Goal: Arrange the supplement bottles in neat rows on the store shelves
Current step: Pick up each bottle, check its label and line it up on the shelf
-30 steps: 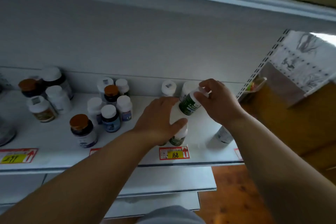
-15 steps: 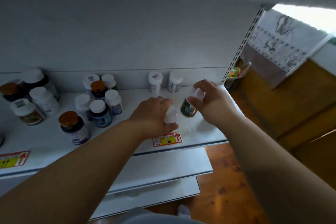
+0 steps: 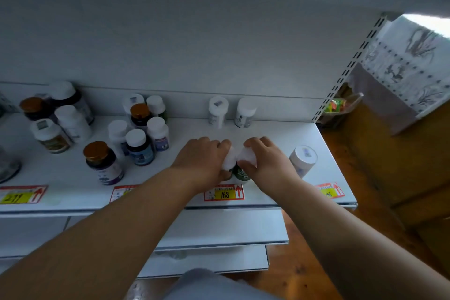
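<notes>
Standing at a white shelf (image 3: 73, 173) with lots of little bottles on it; reaching in with both arms; left hand (image 3: 202, 158) curling round the white cap of a small bottle (image 3: 230, 161) near the front edge, just behind the yellow price tag marked 168 (image 3: 224, 193); right hand (image 3: 265, 161) curling round the white cap of a green bottle (image 3: 241, 173) right beside it; the two bottles standing upright and touching or almost touching, too close to tell which; sitting well behind the hands, against the back wall, two white bottles (image 3: 218, 111) side by side; standing alone to the right, near the shelf's end, one more white bottle (image 3: 303, 159); crowding together on the left, a bunch of bottles with white caps (image 3: 136, 146) and some with brown caps (image 3: 103, 162), not in straight rows; showing along the front lip, more red and yellow price tags (image 3: 22, 194); poking out lower down, other white shelves (image 3: 219, 229) under the arms; lying below on the right, a brown wooden floor (image 3: 304, 270).
</notes>
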A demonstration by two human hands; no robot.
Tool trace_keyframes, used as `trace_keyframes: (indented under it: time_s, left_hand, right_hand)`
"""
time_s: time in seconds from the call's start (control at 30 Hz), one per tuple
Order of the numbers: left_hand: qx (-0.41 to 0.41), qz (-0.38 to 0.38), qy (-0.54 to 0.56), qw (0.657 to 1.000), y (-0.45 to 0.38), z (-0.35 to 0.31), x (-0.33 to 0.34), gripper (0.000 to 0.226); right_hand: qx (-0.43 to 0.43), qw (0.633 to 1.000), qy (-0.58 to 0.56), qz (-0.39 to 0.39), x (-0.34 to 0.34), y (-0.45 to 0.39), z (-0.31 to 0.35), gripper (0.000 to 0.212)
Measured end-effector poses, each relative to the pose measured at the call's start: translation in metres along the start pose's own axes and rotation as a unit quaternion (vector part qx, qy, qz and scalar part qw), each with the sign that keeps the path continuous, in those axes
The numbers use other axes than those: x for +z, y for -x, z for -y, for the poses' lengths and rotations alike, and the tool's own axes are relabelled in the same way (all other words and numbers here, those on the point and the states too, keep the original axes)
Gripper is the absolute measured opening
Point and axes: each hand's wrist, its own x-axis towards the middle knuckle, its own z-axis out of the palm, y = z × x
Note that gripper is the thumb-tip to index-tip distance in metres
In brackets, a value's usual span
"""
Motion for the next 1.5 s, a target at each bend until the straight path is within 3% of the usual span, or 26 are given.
trace_keyframes:
  time_s: [0.1, 0.2, 0.3, 0.47, 0.63, 0.7, 0.8, 0.93, 1.0, 1.1, 1.27, 1.43, 1.5]
  left_hand:
    - [-0.004, -0.008, 0.002, 1.0, 0.001, -0.001, 0.0, 0.055]
    - [0.004, -0.005, 0.011, 1.0, 0.002, 0.001, -0.001, 0.066]
    - [-0.002, -0.02, 0.018, 1.0, 0.005, 0.002, -0.004, 0.084]
    - [-0.028, -0.044, 0.058, 0.997, 0.004, -0.002, -0.013, 0.082]
    - [-0.086, -0.042, 0.129, 0.987, -0.002, -0.001, -0.016, 0.071]
    - [-0.106, -0.068, 0.175, 0.976, -0.004, 0.002, -0.017, 0.062]
    - [-0.138, -0.105, 0.246, 0.954, -0.005, 0.01, -0.018, 0.056]
    - [-0.131, -0.071, 0.366, 0.918, -0.002, 0.01, -0.036, 0.055]
    - [-0.121, -0.055, 0.402, 0.906, 0.003, 0.003, -0.044, 0.05]
    - [-0.119, -0.061, 0.443, 0.887, 0.011, -0.013, -0.049, 0.043]
    - [-0.059, -0.093, 0.463, 0.88, 0.015, -0.056, -0.045, 0.056]
    - [-0.027, -0.069, 0.44, 0.895, 0.001, -0.093, -0.038, 0.061]
    - [-0.02, -0.061, 0.398, 0.915, -0.008, -0.107, -0.035, 0.066]
  right_hand:
    - [-0.014, 1.0, 0.019, 0.019, -0.002, -0.004, 0.001, 0.047]
    - [-0.018, 0.999, -0.009, -0.041, -0.017, -0.025, -0.001, 0.052]
    - [-0.013, 0.997, 0.005, -0.082, -0.034, -0.074, -0.006, 0.041]
    - [0.038, 0.993, 0.108, 0.026, -0.027, -0.14, -0.012, 0.046]
    - [0.014, 0.989, 0.144, -0.004, -0.011, -0.152, -0.01, 0.042]
    - [0.021, 0.995, 0.09, -0.045, -0.017, -0.144, -0.008, 0.036]
    - [0.004, 0.988, -0.077, -0.13, -0.034, -0.114, 0.0, 0.021]
    - [0.002, 0.932, -0.348, -0.1, -0.055, -0.063, 0.025, 0.01]
    - [0.014, 0.909, -0.406, -0.088, -0.062, -0.045, 0.033, 0.012]
    - [0.026, 0.899, -0.426, -0.095, -0.07, -0.019, 0.035, 0.021]
    - [0.055, 0.921, -0.366, -0.126, -0.086, 0.021, 0.015, 0.027]
    - [0.059, 0.943, -0.317, -0.085, -0.11, 0.041, -0.027, 0.018]
    - [0.048, 0.951, -0.282, -0.119, -0.119, 0.044, -0.047, 0.018]
